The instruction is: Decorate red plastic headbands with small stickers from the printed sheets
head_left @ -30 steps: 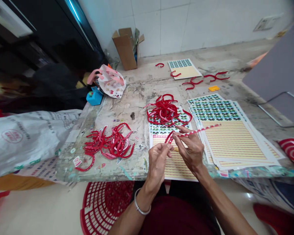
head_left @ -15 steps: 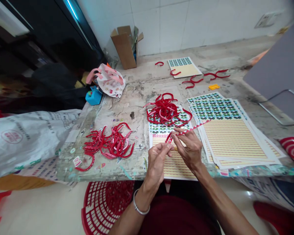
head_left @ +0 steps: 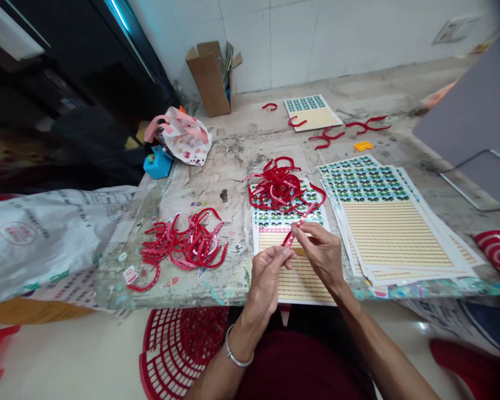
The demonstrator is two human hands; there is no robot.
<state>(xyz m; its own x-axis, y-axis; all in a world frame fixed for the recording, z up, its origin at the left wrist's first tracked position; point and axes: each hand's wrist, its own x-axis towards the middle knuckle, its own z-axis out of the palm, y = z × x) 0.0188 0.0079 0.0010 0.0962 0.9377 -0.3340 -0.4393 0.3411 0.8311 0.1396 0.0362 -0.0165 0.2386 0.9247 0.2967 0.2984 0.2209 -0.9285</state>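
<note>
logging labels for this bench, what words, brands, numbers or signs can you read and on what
Nothing can be read with certainty.
White bag: red oval stamp and other print, too blurred.
Pink-and-white sticker on the table: too small.
Blue-and-white packaging, lower right: print too blurred.

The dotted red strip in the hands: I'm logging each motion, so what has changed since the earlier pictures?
The free end of the dotted red strip has swung left, from pointing toward the stacked sheets to angling up by the red band pile. The right hand has drawn its spread fingers in. The left hand keeps its pinch; the pile and sheets stay as they were.
</note>
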